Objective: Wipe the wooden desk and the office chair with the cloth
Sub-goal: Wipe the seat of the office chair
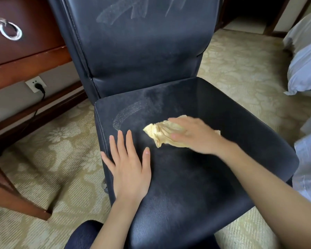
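Observation:
The office chair (pixel 196 177) is dark blue leather and fills the middle of the view, with dusty wipe streaks on its backrest and on the rear of its seat. A crumpled yellow cloth (pixel 162 133) lies on the seat centre. My right hand (pixel 194 135) presses flat on top of the cloth, blurred by motion. My left hand (pixel 127 166) rests flat on the seat's left side, fingers spread, holding nothing. The wooden desk (pixel 23 51) stands at the left, reddish brown, with a drawer and a silver ring handle (pixel 9 31).
A wall socket (pixel 36 83) with a black plug sits under the desk. A desk leg (pixel 16 196) stands on the patterned beige carpet (pixel 57 151) at lower left. White bedding (pixel 305 56) hangs at the right edge. My knee (pixel 83 236) shows at the bottom.

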Tool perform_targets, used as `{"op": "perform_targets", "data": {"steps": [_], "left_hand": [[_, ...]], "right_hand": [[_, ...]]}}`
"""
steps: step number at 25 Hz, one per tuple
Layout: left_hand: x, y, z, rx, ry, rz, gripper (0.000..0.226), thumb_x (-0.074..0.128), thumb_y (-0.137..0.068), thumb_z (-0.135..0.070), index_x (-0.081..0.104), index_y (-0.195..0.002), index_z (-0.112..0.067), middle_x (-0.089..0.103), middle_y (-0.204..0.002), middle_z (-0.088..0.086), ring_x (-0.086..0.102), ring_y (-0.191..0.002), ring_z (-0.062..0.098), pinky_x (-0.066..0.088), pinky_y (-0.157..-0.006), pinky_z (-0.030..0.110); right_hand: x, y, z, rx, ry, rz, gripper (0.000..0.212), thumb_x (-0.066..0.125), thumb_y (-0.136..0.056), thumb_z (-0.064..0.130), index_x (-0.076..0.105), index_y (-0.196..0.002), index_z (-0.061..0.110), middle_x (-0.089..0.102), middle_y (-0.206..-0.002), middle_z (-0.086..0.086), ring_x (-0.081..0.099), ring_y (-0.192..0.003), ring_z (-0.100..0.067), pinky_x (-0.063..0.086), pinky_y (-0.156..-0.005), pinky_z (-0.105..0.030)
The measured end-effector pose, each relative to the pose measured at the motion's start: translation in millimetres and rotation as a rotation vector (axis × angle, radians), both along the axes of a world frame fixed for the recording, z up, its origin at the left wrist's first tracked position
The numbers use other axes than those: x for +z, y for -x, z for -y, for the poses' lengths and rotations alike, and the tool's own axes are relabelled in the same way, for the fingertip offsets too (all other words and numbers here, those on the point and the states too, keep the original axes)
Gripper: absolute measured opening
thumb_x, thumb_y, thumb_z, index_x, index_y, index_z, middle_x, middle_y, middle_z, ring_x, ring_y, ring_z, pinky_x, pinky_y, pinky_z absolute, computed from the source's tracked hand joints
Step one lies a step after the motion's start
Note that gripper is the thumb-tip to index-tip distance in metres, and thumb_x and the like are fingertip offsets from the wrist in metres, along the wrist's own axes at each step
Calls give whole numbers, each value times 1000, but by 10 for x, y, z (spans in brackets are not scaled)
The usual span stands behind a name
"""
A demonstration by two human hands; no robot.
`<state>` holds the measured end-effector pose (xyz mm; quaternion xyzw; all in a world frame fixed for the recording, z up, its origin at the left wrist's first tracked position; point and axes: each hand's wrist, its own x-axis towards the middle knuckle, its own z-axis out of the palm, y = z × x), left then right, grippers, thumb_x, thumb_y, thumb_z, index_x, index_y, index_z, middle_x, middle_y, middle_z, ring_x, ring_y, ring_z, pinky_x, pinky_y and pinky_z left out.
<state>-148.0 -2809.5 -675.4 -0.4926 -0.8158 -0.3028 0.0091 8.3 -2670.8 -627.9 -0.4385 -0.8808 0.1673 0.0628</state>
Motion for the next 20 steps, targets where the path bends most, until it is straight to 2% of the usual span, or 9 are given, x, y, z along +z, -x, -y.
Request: {"op": "perform_targets", "data": {"steps": [2,4,7,9,11,14,16,20], "left_hand": [[2,13,-7,-7,-13,30,77,8,-85,-58,9,-151,-18,4,-159,2,-10,-146,18,-10,-114,47],[6,23,-11,-15,-26,51,78,9,-84,-59,8,-151,-17,3,-159,1,-10,-146,17,-9,-115,45],[19,51,-7,-17,-74,81,76,11,-86,-55,9,-151,-16,3,-159,1,-11,-145,15,-10,-115,43],[16,79,25,-8,-110,97,73,11,-87,-52,10,-151,-16,3,-159,1,-13,-145,12,-12,-114,42],[10,112,43,0,-133,108,71,10,-88,-50,8,-151,-18,2,-159,0,-16,-144,10,-13,-114,43],[2,162,26,4,-137,88,69,9,-90,-50,5,-151,-18,1,-159,0,-14,-145,13,-11,-116,47],[-1,198,8,15,-150,81,68,11,-91,-48,6,-151,-16,2,-159,1,-12,-145,14,-8,-116,49],[-8,285,-11,37,-151,5,66,15,-93,-45,8,-150,-13,3,-159,4,-11,-146,18,-7,-116,52]], "right_hand": [[-217,61,222,55,-131,35,55,41,-90,59,32,-142,44,32,-149,14,26,-135,-17,20,-110,-40],[-302,71,366,118,-197,-29,49,43,-90,59,44,-136,41,39,-145,15,28,-134,-13,16,-110,-34],[-343,66,542,343,-148,-243,37,56,-85,50,67,-115,32,60,-126,11,47,-122,-14,27,-106,-36],[-373,74,561,517,-158,-316,32,60,-83,44,72,-107,27,66,-114,11,53,-111,-14,34,-100,-37],[-342,135,395,609,-96,-305,27,65,-83,39,73,-105,24,66,-111,11,51,-108,-10,37,-97,-37],[-287,402,9,605,-60,-208,25,65,-87,36,71,-110,27,62,-119,13,44,-110,-8,33,-99,-36],[-272,651,-233,568,-69,-220,24,64,-88,32,71,-111,25,62,-120,10,45,-110,-13,32,-100,-37],[-265,1212,-687,436,-188,-218,22,58,-94,30,71,-106,18,67,-103,2,53,-96,-20,41,-91,-42]]}}
